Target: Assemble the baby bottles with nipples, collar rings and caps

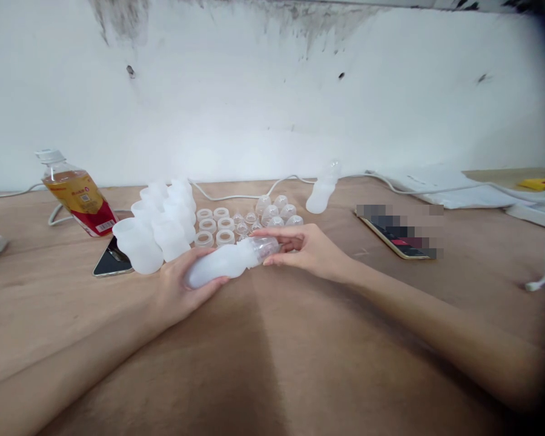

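A frosted white baby bottle (218,264) lies tilted on its side between my hands, above the tabletop. My left hand (181,280) is wrapped round its base end. At the other end, the fingers of my right hand (302,249) close on the clear cap (264,248). Just behind are white collar rings (226,237) in rows, small clear nipples (241,228) and clear dome caps (270,215). Several open white bottle bodies (138,245) stand grouped to the left. A capped baby bottle (320,192) stands near the wall.
A drink bottle (79,197) stands at the left, with a dark phone (111,260) beside the bottle bodies. Another phone (393,233) lies to the right. A white cable (236,197) runs along the wall past white bags (454,188). A yellow object (540,183) is far right.
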Tool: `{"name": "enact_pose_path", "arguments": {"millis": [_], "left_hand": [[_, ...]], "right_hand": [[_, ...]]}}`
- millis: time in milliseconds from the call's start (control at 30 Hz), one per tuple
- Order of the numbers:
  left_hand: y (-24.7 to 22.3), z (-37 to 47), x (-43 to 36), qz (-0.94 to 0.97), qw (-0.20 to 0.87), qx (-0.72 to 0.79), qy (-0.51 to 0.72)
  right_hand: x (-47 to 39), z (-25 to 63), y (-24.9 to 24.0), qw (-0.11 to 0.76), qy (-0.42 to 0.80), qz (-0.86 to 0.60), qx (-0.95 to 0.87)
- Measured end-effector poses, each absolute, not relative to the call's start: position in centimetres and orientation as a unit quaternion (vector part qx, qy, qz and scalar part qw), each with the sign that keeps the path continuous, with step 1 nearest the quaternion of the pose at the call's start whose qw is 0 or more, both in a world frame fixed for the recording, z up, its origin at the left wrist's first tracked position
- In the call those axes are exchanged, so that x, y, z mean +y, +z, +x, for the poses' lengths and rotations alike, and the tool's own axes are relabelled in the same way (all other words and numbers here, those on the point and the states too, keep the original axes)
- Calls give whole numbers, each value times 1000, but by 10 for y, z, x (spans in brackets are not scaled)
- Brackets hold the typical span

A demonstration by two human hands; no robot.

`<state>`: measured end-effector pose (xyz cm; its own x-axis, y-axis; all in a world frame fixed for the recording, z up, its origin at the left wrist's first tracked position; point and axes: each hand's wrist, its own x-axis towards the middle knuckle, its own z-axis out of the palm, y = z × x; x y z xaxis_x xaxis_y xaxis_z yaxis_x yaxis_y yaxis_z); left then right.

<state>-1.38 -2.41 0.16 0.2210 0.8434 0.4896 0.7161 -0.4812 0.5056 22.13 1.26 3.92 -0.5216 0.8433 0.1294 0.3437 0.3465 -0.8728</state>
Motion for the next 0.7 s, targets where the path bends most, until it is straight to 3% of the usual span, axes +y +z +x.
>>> {"name": "enact_pose_path", "arguments": {"millis": [567,700], "left_hand": [[2,-14,-25,797,72,469,375],[0,-15,-25,813,83,390,425]], "right_hand": [[4,216,46,306,355,-359,-807],[-1,220,65,391,339,-343,-784]]}}
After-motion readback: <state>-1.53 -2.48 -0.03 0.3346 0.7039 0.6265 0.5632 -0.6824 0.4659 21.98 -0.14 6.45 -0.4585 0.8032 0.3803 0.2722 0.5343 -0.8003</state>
